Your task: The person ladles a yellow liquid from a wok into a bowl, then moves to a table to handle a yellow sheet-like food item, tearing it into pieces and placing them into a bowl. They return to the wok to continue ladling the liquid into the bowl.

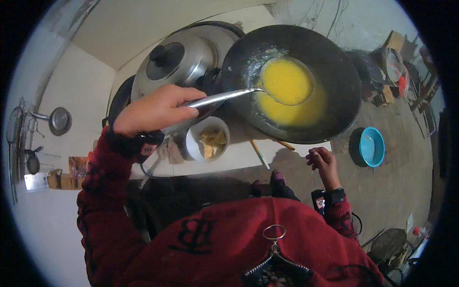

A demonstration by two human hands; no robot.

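Observation:
My left hand (153, 111) is closed around the metal handle of a ladle (287, 81). Yellow liquid fills the ladle's bowl, which hangs over a large dark wok (334, 71). More of the yellow liquid (291, 115) pools in the wok below it, and pale residue marks the wok's left wall. My right hand (323, 163) is beside the wok's near right rim, apart from it, with loosely bent fingers and nothing visible in them.
Left of the wok stands a pot with a domed metal lid (191, 57). A white bowl (193, 143) with pale yellowish pieces and a pair of chopsticks (259, 154) lie on the near counter. A blue basin (377, 147) sits on the floor; pans (60, 120) hang left.

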